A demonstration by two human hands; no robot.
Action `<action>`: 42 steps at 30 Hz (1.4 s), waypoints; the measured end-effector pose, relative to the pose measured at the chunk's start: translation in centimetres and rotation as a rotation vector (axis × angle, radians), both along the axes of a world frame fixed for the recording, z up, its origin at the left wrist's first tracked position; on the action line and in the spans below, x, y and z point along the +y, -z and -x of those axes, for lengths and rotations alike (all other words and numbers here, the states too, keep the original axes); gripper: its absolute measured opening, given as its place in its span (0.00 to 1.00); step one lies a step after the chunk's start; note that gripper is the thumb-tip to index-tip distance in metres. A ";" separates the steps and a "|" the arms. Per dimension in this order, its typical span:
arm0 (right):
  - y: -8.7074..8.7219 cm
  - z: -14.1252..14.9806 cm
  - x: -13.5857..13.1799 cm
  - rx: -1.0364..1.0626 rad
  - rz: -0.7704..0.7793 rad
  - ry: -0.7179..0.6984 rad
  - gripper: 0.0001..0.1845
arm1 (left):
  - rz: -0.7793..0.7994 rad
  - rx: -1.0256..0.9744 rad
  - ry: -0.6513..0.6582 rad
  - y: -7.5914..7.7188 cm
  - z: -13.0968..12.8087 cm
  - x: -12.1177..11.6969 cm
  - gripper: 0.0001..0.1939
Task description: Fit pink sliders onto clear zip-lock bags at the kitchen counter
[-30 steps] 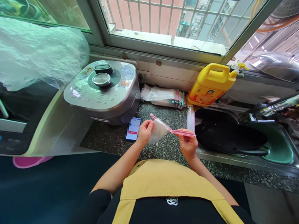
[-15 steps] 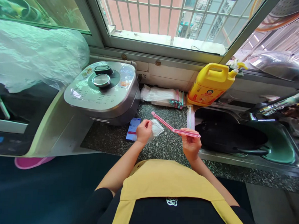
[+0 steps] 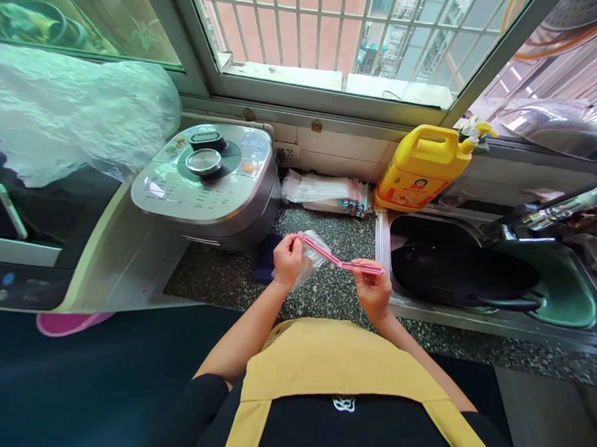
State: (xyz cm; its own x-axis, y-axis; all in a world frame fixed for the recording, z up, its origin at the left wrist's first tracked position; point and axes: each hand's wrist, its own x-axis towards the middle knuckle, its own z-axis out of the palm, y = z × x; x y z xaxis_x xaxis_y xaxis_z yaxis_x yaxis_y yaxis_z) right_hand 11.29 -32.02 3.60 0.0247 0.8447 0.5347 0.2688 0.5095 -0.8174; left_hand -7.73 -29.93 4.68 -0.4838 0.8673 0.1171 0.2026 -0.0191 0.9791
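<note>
My right hand (image 3: 374, 291) pinches one arm of a long pink bag clip (image 3: 322, 251), which is hinged apart in a shallow V. The clip's free end reaches left to the fingertips of my left hand (image 3: 287, 259). Those fingers are closed on a small clear plastic bag (image 3: 309, 267) that hangs to their right, behind the clip. Whether the left fingers also touch the clip is hard to make out. A dark-screened phone (image 3: 264, 258) lies on the counter just left of my left hand, partly covered by it.
A silver rice cooker (image 3: 208, 179) stands at the back left. Packed plastic bags (image 3: 325, 191) lie along the wall beside a yellow jug (image 3: 419, 170). To the right, the sink holds a black pan (image 3: 460, 275) and a green basin (image 3: 572, 291). Speckled counter (image 3: 334, 302) lies beneath my hands.
The clip has moved left with my right hand, so its free end now meets my left fingertips in front of the bag. The phone screen has turned from lit to dark.
</note>
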 end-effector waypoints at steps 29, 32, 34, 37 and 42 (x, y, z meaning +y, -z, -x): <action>-0.3 0.0 0.0 -0.143 0.008 -0.066 0.05 | 0.469 0.409 0.069 7.9 3.0 0.9 0.17; -0.5 0.1 0.0 -0.144 -0.002 -0.066 0.05 | 0.379 0.365 0.063 6.7 2.5 0.6 0.18; -0.6 0.1 0.0 -0.150 -0.011 -0.068 0.06 | 0.302 0.304 0.068 5.8 2.1 0.5 0.18; -0.6 0.2 0.1 -0.155 -0.016 -0.070 0.07 | 0.180 0.182 0.060 4.7 1.7 0.5 0.15; -0.6 0.2 0.0 -0.155 -0.026 -0.071 0.07 | 0.021 0.033 0.041 3.7 1.5 0.5 0.14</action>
